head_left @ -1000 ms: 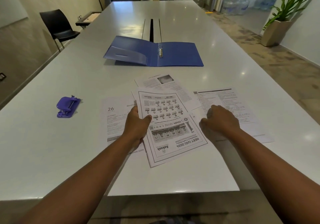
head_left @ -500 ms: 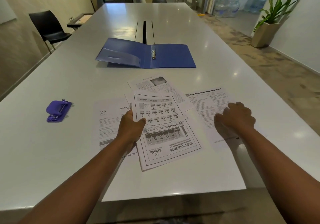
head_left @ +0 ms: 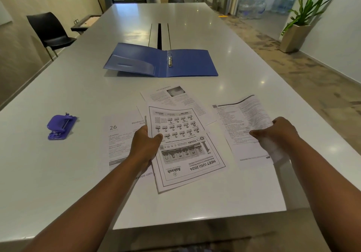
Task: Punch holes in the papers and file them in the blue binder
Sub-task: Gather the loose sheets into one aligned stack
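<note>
Several printed papers lie spread on the white table. My left hand grips the left edge of the printed sheet headed NEET (UG) 2024, thumb on top. My right hand pinches the right edge of a text sheet, whose far corner curls up off the table. Another sheet numbered 26 lies under my left hand, and one more sheet lies behind. The blue binder lies open further back, its metal rings showing. A purple hole punch sits at the left.
A black chair stands left of the table. A cable slot runs down the table's middle behind the binder. A potted plant stands on the floor at the right. The table's near edge is just below the papers.
My right hand has moved right across the text sheet and taken hold of its right edge, lifting it. My left hand keeps its hold on the NEET sheet.
</note>
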`<state>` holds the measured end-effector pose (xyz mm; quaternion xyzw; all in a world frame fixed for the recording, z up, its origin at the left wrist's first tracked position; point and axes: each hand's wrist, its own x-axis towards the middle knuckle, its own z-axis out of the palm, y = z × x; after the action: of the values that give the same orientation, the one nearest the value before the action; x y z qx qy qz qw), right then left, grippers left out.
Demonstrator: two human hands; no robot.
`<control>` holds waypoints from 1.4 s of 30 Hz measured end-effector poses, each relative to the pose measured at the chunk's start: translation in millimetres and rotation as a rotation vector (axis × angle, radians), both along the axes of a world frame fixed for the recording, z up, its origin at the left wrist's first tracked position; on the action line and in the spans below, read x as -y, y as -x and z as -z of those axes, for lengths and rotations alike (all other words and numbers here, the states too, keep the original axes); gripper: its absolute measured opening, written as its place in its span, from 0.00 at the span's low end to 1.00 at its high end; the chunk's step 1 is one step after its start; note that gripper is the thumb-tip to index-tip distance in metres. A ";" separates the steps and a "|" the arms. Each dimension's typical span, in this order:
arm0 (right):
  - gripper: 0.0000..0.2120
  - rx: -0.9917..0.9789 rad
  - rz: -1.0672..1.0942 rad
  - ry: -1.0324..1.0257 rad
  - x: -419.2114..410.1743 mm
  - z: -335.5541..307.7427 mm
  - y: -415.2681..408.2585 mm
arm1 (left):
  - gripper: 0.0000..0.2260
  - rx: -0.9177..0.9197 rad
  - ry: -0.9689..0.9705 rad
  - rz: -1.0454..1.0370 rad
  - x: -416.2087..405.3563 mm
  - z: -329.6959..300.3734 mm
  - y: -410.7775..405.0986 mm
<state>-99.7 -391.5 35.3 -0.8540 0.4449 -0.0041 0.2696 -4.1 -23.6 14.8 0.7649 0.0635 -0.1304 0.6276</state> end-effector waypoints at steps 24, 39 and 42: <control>0.07 0.456 0.116 -0.344 33.0 -33.7 2.0 | 0.11 0.021 0.023 -0.034 -0.6 2.6 -1.9; 0.04 0.560 0.118 -0.486 12.4 -41.4 4.1 | 0.09 0.006 0.012 -0.027 0.5 -0.6 1.1; 0.04 0.541 0.068 -0.526 -7.3 -37.9 0.3 | 0.08 -0.007 0.026 -0.026 -0.2 -0.5 -1.7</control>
<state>-99.9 -384.2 73.2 -0.7086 0.3715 -0.1239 0.5870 -2.4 -23.4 15.3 0.7554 0.0741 -0.1257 0.6387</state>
